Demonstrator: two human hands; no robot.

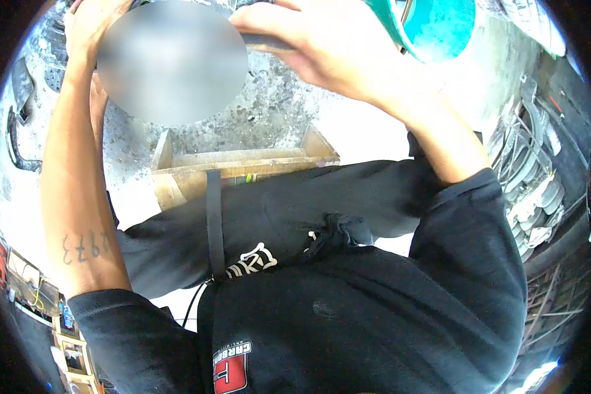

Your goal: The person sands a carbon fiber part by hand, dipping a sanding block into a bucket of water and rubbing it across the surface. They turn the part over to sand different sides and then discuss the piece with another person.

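At the top of the head view, my right hand (315, 49) is closed round a dark, flat, bar-like piece (266, 43) with a brownish lower edge; I cannot tell its kind. My left hand (97, 23) reaches to the upper left, its fingers partly cut off by the frame edge and beside a dark edge. A grey blurred oval hides the space between both hands and whatever lies there. Below it stands a low wooden frame (243, 161) with raised end boards, close in front of my legs in black trousers.
Right of my right hand stands a teal bucket (443, 29) with a stick-like thing inside. Stained concrete floor (276, 102) spreads beneath. Stacked round parts (532, 177) line the right side. Dark curved pieces (20, 141) lie at far left, and wooden shelving (75, 354) stands lower left.
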